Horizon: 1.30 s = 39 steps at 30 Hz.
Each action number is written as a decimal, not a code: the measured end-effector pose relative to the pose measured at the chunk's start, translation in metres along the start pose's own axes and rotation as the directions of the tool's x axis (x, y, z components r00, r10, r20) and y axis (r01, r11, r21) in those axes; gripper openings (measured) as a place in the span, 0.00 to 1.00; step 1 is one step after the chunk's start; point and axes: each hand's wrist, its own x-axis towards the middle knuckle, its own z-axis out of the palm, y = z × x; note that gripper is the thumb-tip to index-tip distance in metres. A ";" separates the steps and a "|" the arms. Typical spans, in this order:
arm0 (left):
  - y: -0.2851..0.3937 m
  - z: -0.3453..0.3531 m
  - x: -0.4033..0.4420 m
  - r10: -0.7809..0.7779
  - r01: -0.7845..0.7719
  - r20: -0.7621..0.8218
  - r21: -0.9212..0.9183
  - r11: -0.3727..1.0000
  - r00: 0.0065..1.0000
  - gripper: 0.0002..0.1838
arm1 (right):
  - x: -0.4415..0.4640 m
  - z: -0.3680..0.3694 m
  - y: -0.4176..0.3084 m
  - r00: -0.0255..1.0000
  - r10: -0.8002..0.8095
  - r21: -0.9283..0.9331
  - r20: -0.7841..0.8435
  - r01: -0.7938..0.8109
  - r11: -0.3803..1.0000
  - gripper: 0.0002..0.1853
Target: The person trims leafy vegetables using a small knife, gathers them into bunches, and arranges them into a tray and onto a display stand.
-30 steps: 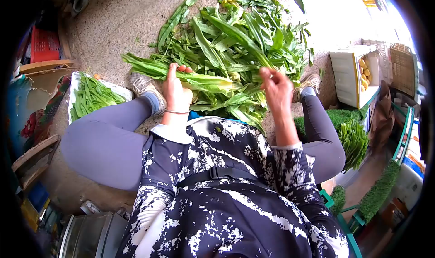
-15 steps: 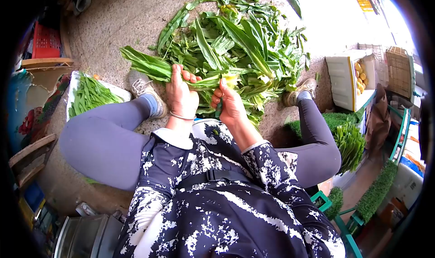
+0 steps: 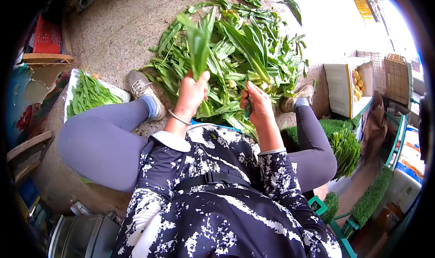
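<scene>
Leaves [image 3: 198,43] stand up in a bunch from our left hand [image 3: 192,93], just left of the middle of the frame. Our left fingers are wrapped tight around the low end, and the leaf tips look blurry. Our right hand [image 3: 259,105], near the middle, has its fingers curled in on a small dark green thing [image 3: 247,108]; we can't tell for sure what it is. The two hands are apart. Beyond them, a big pile [image 3: 276,54] of long leaves lies on the floor [image 3: 113,31].

We think we are in the middle of working on one bunch. The next move seems to call for a snug left grip, so no leaf slips out, and a careful right hand.

At the left of the frame, a white tray [image 3: 120,92] holds lots of green leaves [image 3: 86,95]. At the right, a white box [image 3: 335,90] has yellow round things [image 3: 358,83] inside. A red basket [image 3: 47,36] sits at the upper left, and we can't see what it holds.
</scene>
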 end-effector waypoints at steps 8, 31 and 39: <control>-0.016 0.012 -0.009 0.231 -0.370 0.290 0.780 0.505 0.929 0.12 | 0.008 0.031 -0.019 0.966 0.006 -0.261 0.257 0.063 0.963 0.13; -0.013 0.011 0.000 -0.237 0.431 0.384 -0.572 0.697 0.892 0.30 | 0.002 0.032 -0.026 0.992 -0.107 -0.905 0.073 0.111 0.410 0.36; -0.010 0.023 -0.011 0.013 0.519 0.723 -0.508 0.688 0.691 0.34 | 0.004 0.006 -0.030 0.867 -0.369 -0.904 0.334 0.405 0.133 0.09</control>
